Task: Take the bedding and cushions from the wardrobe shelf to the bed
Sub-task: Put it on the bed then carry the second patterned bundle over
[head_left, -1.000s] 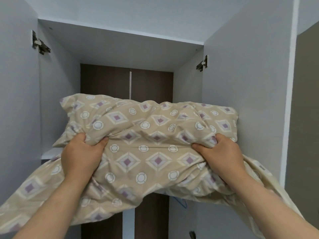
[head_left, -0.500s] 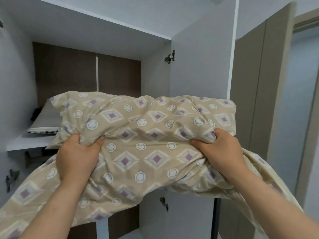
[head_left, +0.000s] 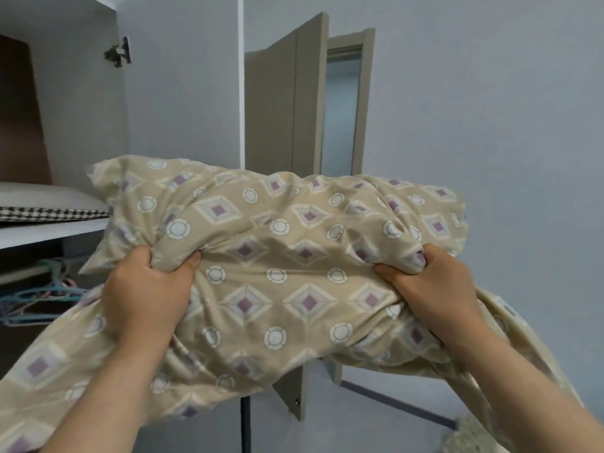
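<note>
A bundled beige quilt with purple diamonds and white circles fills the middle of the view, held up in the air clear of the wardrobe. My left hand grips a fold at its left side. My right hand grips a fold at its right side. Loose ends of the quilt hang down past both forearms. On the wardrobe shelf at the far left lies a flat cushion with a black-and-white checked edge.
The open white wardrobe door stands just behind the quilt. A brown room door is ajar beyond it, beside a plain pale wall. Coloured hangers hang on a rail under the shelf.
My view and the quilt have swung right, away from the wardrobe opening towards the room door and wall. Both hands keep the same grip.
</note>
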### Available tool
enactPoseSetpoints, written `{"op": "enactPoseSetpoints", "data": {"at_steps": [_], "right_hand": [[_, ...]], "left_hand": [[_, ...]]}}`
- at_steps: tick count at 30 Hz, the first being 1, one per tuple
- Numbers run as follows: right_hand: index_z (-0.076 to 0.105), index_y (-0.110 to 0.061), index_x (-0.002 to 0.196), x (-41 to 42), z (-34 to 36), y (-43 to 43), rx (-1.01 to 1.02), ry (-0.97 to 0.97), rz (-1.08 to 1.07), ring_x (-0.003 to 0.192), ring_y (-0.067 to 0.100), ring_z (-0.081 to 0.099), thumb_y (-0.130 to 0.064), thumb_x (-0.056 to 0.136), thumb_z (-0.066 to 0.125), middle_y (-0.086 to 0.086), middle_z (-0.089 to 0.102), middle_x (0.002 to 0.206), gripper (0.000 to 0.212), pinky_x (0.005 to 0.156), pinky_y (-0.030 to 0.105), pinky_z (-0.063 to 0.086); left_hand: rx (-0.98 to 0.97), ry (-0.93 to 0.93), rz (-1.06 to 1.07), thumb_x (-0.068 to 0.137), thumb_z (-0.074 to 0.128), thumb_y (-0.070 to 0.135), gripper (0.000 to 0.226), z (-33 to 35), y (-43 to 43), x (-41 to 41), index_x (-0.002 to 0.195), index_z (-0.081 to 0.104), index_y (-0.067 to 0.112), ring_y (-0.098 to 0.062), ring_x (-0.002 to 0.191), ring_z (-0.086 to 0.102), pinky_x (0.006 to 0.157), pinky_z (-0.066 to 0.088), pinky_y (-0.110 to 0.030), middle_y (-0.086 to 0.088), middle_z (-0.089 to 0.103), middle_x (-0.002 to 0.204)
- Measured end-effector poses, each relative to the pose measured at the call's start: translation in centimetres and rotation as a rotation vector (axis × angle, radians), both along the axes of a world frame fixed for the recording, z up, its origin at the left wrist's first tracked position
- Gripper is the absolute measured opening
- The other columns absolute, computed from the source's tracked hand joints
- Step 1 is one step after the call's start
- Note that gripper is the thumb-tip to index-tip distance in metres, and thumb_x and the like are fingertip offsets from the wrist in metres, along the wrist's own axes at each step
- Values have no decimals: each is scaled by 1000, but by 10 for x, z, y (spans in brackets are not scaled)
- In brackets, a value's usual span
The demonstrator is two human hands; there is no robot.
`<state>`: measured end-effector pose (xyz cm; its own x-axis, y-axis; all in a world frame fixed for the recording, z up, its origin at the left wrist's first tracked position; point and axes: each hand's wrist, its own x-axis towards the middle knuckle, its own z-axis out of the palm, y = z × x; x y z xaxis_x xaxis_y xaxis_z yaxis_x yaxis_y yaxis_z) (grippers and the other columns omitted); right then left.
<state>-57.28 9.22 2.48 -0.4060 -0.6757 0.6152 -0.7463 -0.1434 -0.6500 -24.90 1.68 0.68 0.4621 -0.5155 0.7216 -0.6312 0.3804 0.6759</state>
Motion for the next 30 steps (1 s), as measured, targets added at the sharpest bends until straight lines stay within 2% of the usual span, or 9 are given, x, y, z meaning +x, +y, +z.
{"op": "enactPoseSetpoints", "data": {"at_steps": [5, 9, 12, 16, 22, 30], "right_hand": [[61, -26, 78, -89, -10, 40, 10, -2, -199, 71, 11, 59, -63, 68, 72, -12, 66, 73, 40, 67, 37, 50], [55, -26, 71, -156, -17, 75, 2, -5, -338, 68, 10, 57, -61, 68, 73, -12, 63, 69, 40, 61, 36, 42], [52, -28, 69, -194, -21, 93, 13, -7, -413, 69, 13, 56, -61, 68, 74, -13, 62, 69, 39, 61, 36, 40], [50, -31, 68, -243, -30, 106, 23, -14, -498, 71, 16, 57, -60, 69, 74, -15, 61, 70, 38, 62, 36, 40], [51, -29, 68, -299, -40, 115, 62, -10, -621, 72, 19, 58, -61, 69, 74, -12, 62, 71, 39, 65, 38, 44], [55, -29, 74, -367, -57, 99, 120, -24, -838, 75, 19, 60, -68, 66, 68, -12, 63, 75, 42, 69, 39, 49]], "left_hand": [[19, -1, -195, 72, 75, 43, 44, -2, -18, -107, 69, 52, 6, -31, 66, 50, 60, 42, -38, -10, 56, 70], [51, -16, -338, 72, 75, 44, 42, -8, -27, -197, 72, 54, 7, -31, 68, 50, 62, 42, -38, -10, 57, 73], [74, -37, -402, 70, 76, 47, 44, -15, -36, -250, 72, 55, 9, -39, 74, 57, 66, 49, -44, -20, 64, 79], [69, -57, -480, 69, 74, 50, 45, -25, -47, -318, 69, 52, 10, -39, 72, 57, 63, 48, -42, -18, 63, 75], [111, -42, -606, 71, 76, 44, 42, -36, -63, -403, 69, 54, 8, -29, 66, 47, 60, 39, -36, -7, 53, 68], [144, -107, -825, 71, 74, 49, 43, -51, -123, -525, 74, 58, 10, -36, 72, 57, 64, 49, -42, -16, 65, 78]]}}
